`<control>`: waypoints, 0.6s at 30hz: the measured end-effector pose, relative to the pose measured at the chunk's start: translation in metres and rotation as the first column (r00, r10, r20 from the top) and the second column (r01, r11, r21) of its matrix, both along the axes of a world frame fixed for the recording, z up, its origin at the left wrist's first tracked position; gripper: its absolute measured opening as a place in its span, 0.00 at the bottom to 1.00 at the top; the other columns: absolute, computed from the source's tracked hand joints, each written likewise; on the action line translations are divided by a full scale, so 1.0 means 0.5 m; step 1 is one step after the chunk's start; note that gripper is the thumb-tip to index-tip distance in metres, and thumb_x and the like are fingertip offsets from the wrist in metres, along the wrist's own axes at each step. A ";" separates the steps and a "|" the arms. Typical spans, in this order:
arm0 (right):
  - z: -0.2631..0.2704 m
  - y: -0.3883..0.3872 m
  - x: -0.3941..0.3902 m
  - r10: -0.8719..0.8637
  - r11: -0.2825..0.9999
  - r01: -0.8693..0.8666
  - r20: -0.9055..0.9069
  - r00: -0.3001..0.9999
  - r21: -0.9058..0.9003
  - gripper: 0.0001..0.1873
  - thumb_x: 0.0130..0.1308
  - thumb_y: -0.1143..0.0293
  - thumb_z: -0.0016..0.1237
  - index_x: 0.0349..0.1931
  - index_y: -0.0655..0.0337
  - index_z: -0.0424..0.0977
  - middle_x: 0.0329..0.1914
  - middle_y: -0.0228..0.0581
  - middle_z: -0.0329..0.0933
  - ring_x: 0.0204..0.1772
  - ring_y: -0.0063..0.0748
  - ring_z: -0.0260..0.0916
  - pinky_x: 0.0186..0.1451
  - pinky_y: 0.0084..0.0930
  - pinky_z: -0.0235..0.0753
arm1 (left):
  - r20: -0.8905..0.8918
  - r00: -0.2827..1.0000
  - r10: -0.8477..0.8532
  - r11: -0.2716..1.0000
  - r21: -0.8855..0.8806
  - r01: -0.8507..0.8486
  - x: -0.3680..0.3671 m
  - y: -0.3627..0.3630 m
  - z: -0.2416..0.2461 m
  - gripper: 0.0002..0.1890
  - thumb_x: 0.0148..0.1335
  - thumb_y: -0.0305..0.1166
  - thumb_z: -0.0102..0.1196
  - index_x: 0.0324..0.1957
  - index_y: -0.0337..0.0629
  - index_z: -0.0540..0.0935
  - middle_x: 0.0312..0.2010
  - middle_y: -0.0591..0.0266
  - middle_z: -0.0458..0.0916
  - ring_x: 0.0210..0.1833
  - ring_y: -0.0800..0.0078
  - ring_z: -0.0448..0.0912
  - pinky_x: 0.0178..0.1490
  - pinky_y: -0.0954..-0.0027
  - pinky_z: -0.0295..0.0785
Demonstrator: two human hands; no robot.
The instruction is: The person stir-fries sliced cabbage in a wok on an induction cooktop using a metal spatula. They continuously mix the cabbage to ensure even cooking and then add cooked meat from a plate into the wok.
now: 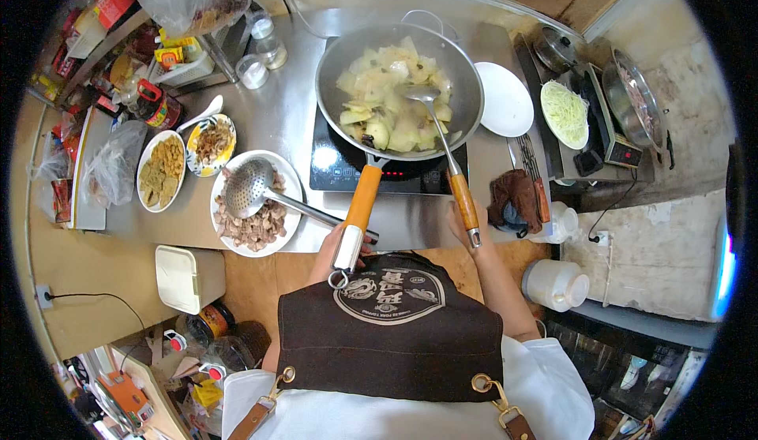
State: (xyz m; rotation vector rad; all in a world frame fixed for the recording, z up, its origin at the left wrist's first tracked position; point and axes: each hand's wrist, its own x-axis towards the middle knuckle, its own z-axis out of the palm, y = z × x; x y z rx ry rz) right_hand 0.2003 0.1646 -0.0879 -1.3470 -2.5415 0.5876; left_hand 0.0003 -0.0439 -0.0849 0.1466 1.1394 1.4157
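Note:
A wok point(474, 114) with sliced pale vegetables point(394, 94) stands on an induction cooktop point(325, 173). A metal ladle point(441, 129) lies in it, its wooden handle over the near rim. My left hand point(358, 250) is at the table's front edge, partly behind the wok's handle point(362, 200) and close to the skimmer's handle end; its grip is hidden. Beside and behind the ladle's handle is my right hand point(465, 222), fingers mostly hidden. A perforated skimmer point(249, 188) rests on a white plate point(293, 185) of chopped meat point(254, 233).
At left stand an oval dish of yellowish food point(161, 170), a patterned plate point(211, 144) and seasoning jars point(253, 72). To the right are an empty white plate point(505, 99), a brown cloth point(515, 200), a knife with a wooden handle point(541, 200) and a plate of pale shreds point(564, 114).

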 end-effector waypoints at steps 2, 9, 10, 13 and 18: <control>-0.016 0.008 0.003 -0.004 1.000 0.004 0.018 1.000 -0.010 0.15 0.56 0.61 0.45 0.21 0.65 0.72 0.20 0.55 0.73 0.28 0.58 0.72 0.30 0.44 0.72 | 0.060 0.998 0.024 0.999 0.025 -0.025 0.000 -0.001 -0.003 0.22 0.64 0.43 0.45 0.51 0.35 0.67 0.34 0.55 0.77 0.31 0.70 0.79 0.25 0.75 0.76; -0.060 0.016 0.000 0.015 0.999 -0.015 -0.003 1.000 0.047 0.17 0.56 0.60 0.43 0.20 0.66 0.73 0.22 0.58 0.74 0.31 0.58 0.73 0.34 0.44 0.73 | 0.066 0.996 0.065 0.997 -0.046 -0.062 -0.001 0.006 0.030 0.19 0.66 0.42 0.41 0.49 0.37 0.70 0.30 0.60 0.77 0.27 0.76 0.78 0.23 0.78 0.74; -0.070 0.019 0.004 0.024 1.000 -0.024 0.026 0.999 0.009 0.12 0.56 0.62 0.41 0.28 0.64 0.69 0.29 0.57 0.71 0.36 0.56 0.71 0.38 0.42 0.72 | 0.044 0.997 0.059 0.998 -0.041 -0.057 -0.003 0.007 0.035 0.19 0.67 0.43 0.41 0.49 0.37 0.70 0.29 0.61 0.77 0.26 0.76 0.78 0.23 0.78 0.74; -0.045 0.016 -0.006 0.062 0.988 -0.040 0.149 0.987 -0.148 0.28 0.55 0.70 0.36 0.59 0.54 0.53 0.56 0.55 0.59 0.53 0.49 0.65 0.54 0.36 0.67 | -0.026 0.998 0.052 0.998 -0.039 -0.053 -0.008 0.002 0.014 0.22 0.66 0.45 0.39 0.51 0.36 0.68 0.32 0.56 0.76 0.29 0.70 0.78 0.22 0.74 0.75; -0.089 0.012 0.005 0.012 1.000 -0.012 0.000 1.000 -0.024 0.14 0.56 0.63 0.38 0.39 0.61 0.65 0.38 0.55 0.69 0.43 0.55 0.69 0.44 0.42 0.70 | -0.075 0.995 0.070 0.991 -0.110 -0.078 -0.006 0.011 0.050 0.19 0.68 0.43 0.39 0.47 0.35 0.72 0.27 0.63 0.77 0.24 0.78 0.76 0.25 0.79 0.70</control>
